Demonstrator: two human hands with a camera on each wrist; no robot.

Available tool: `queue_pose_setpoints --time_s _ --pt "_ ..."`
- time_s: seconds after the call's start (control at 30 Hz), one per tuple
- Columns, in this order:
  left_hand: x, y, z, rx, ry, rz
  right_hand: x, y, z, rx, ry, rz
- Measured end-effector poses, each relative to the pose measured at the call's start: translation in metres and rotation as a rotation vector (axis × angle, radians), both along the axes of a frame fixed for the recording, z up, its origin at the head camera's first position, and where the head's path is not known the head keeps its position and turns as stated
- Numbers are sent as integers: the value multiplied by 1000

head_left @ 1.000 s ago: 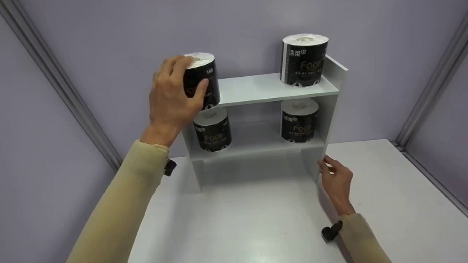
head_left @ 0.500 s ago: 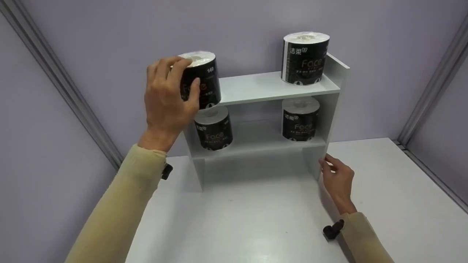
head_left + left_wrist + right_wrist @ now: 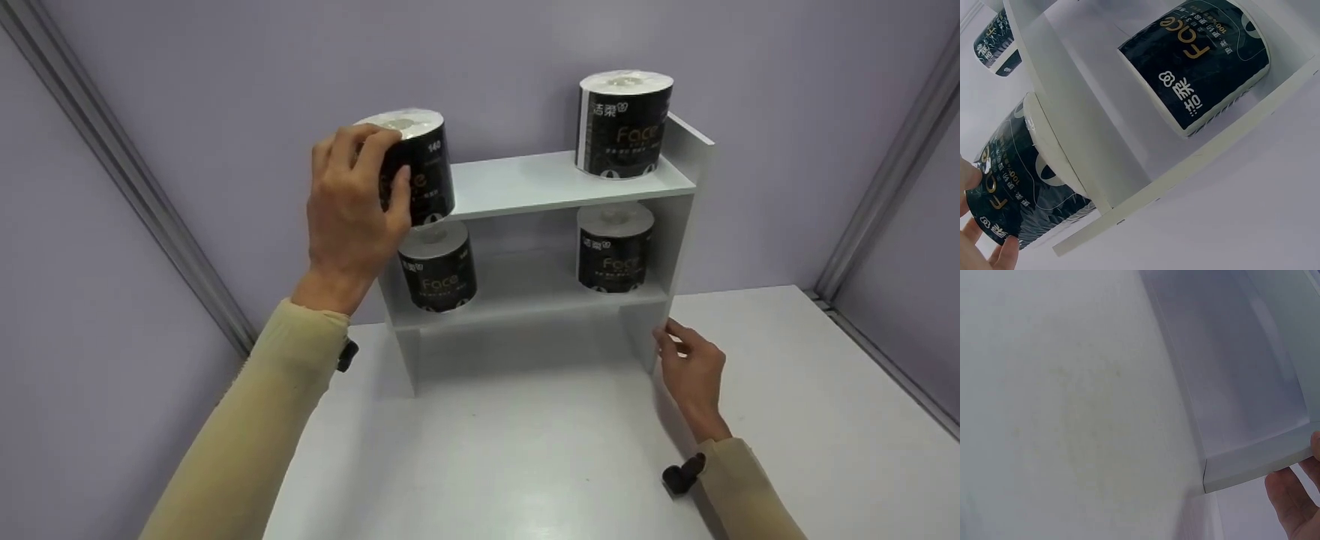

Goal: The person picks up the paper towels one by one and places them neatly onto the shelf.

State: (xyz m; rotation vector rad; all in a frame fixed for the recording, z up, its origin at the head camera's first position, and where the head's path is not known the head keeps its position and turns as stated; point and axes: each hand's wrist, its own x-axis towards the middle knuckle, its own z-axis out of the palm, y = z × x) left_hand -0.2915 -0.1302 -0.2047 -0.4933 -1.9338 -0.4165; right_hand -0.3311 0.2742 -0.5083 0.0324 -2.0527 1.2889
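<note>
In the head view, my left hand [image 3: 349, 206] grips a black-and-white toilet paper roll [image 3: 431, 172] at the left end of the white shelf's top board [image 3: 517, 180]. Its fingers curl over the roll's top and its thumb lies on the front; the palm side is hidden. The left wrist view shows this roll [image 3: 1022, 174] upright with its base at the board, and fingertips [image 3: 1006, 253] around its upper part. Low on the right, my right hand [image 3: 691, 375] pinches the front edge of the shelf's side panel [image 3: 1258, 464] between thumb and fingers.
Another roll [image 3: 630, 135] stands at the top board's right end. On the lower board stand a left roll [image 3: 442, 281] and a right roll [image 3: 615, 259]. The shelf stands on a white table [image 3: 487, 465], before a pale wall [image 3: 510, 67] with metal frame posts at both sides.
My left thumb has shifted left on the held roll, and more of its gold lettering shows. The roll stays at the shelf's left end. My right hand keeps its hold on the side panel.
</note>
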Motion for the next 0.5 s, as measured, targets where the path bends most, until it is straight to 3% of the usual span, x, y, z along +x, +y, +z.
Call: queue_pose_setpoints --time_s 0.5 --pt "-5 -1 1 -39 17 16 1 -2 1 -26 31 16"
